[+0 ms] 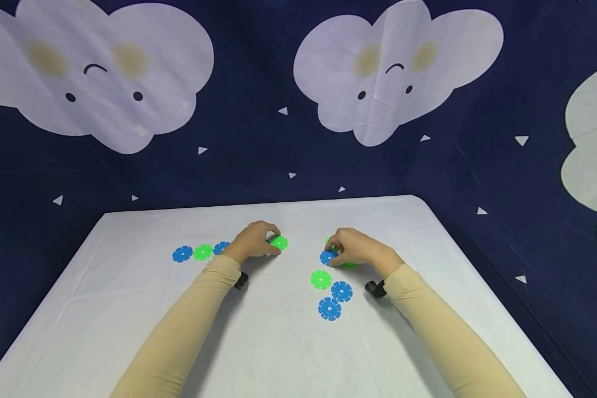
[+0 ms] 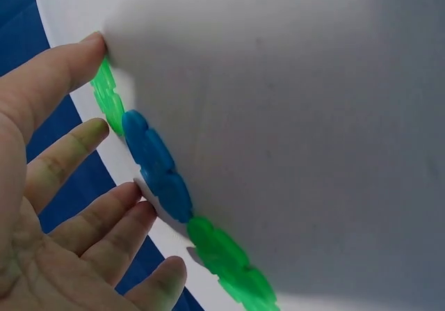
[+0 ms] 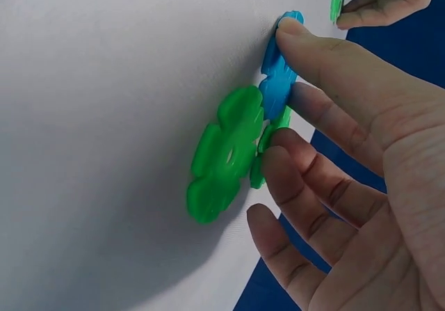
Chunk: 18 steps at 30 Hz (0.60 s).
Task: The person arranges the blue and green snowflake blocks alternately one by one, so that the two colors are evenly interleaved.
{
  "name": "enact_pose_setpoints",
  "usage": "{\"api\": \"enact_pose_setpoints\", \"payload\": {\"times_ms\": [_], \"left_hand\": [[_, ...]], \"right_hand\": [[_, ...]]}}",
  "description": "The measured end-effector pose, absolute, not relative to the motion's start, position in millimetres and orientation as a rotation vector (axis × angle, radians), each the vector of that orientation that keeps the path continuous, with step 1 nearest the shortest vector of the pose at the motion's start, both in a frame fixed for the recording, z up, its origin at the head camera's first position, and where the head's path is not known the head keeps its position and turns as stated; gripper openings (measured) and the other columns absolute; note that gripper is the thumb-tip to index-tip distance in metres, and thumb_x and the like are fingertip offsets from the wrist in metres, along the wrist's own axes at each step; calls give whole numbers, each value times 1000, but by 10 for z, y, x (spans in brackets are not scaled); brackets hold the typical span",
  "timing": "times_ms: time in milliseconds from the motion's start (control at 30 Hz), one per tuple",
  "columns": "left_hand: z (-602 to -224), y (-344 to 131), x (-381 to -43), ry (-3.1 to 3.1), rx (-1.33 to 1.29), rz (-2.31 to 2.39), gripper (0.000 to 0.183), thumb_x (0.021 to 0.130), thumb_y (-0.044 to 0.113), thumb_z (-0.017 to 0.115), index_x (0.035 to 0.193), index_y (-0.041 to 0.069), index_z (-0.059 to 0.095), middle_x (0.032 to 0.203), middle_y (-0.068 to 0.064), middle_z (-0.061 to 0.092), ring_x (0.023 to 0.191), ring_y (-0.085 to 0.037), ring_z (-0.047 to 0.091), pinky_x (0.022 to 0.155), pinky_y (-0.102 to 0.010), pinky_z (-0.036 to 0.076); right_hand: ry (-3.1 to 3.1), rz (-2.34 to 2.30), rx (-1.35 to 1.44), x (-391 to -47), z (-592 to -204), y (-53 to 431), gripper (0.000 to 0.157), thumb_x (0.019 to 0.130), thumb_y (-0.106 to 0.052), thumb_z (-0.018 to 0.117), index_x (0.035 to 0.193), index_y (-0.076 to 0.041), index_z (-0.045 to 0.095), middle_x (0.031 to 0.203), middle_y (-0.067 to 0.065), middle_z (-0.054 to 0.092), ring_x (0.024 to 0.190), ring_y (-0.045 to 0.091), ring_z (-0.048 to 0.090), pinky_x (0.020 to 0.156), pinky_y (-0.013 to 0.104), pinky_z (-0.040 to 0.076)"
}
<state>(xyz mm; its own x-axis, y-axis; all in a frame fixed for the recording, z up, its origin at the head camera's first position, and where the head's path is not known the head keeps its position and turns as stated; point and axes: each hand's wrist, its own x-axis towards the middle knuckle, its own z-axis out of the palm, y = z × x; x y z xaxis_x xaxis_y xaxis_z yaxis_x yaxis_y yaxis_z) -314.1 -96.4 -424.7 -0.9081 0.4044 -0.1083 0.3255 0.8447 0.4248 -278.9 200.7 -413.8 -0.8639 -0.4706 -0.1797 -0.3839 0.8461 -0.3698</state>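
Note:
My left hand (image 1: 252,241) holds a green snowflake disc (image 1: 281,243) between thumb and forefinger, at the right end of a row. In the left wrist view, that green disc (image 2: 108,101) meets a blue disc (image 2: 158,165), followed by another green disc (image 2: 233,264). With thumb and forefinger my right hand (image 1: 355,246) pinches a blue snowflake disc (image 1: 326,257). Under and beside that hand lie two green discs, partly hidden; the nearer green disc (image 3: 226,154) shows fully in the right wrist view.
The row's left part shows a blue disc (image 1: 182,254), a green disc (image 1: 203,252) and a blue disc (image 1: 221,247). Nearer me on the white table (image 1: 278,342) lie a green disc (image 1: 320,279) and two blue discs (image 1: 330,309). A dark blue cloud-print cloth (image 1: 254,143) hangs behind.

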Motion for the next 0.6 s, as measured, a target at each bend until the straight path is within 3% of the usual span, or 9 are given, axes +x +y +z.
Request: {"api": "enact_pose_setpoints", "payload": {"times_ms": [200, 400, 600], "left_hand": [[-4262, -941, -3127, 2837, 540, 626, 50, 90, 29, 89, 135, 13, 74, 151, -16, 65, 146, -38, 56, 122, -57, 46], [-4261, -918, -3120, 2848, 513, 611, 48, 89, 29, 89, 133, 13, 75, 148, -14, 66, 143, -37, 58, 121, -56, 47], [-4233, -905, -3116, 2865, 490, 607, 47, 89, 29, 90, 131, 12, 77, 147, -14, 67, 142, -37, 58, 121, -55, 47]], "right_hand": [[2742, -567, -619, -2790, -4187, 2041, 37, 88, -27, 91, 118, -10, 75, 105, 4, 67, 95, 17, 60, 90, 35, 55], [2707, -671, -626, -2744, -4211, 2059, 37, 90, -23, 88, 117, -12, 65, 102, 5, 70, 86, 17, 60, 79, 32, 55], [2691, -705, -640, -2737, -4227, 2087, 44, 90, -23, 88, 125, -13, 63, 101, 6, 70, 82, 15, 59, 77, 31, 53]]}}
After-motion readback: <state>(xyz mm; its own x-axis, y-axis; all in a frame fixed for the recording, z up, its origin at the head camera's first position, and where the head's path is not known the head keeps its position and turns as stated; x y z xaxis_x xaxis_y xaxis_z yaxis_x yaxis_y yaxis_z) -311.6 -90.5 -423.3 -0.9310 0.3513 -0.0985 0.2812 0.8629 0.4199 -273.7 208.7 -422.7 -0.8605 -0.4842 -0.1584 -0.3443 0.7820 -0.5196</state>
